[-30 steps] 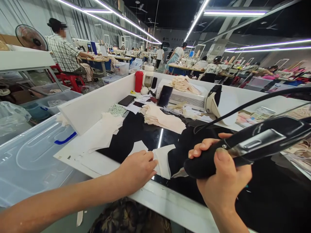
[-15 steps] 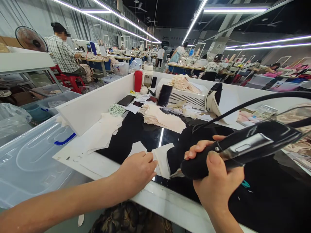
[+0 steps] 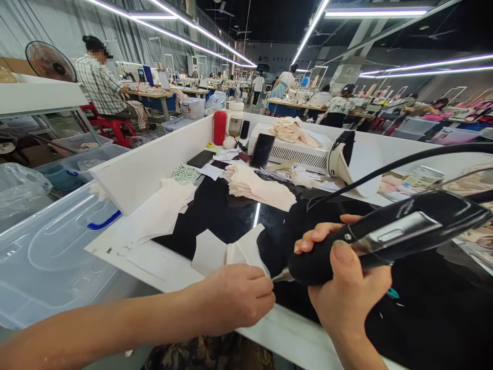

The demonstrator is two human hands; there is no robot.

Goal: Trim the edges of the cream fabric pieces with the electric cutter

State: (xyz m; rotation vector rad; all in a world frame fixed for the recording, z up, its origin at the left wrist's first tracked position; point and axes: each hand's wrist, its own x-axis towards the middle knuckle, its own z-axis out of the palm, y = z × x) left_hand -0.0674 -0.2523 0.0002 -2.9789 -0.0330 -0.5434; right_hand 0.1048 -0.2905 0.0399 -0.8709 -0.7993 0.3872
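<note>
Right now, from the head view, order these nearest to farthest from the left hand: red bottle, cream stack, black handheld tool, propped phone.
1. Black handheld tool: to the right, its metal tip close beside the left hand.
2. Cream stack: straight ahead.
3. Propped phone: just beyond the stack.
4. Red bottle: far back, toward the left.

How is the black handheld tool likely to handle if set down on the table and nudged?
The tool would probably stay rigid, its thick body showing no bend in the right hand. Its rounded sides could let it roll. The glossy rear looks likelier to slip than the matte front.
</note>
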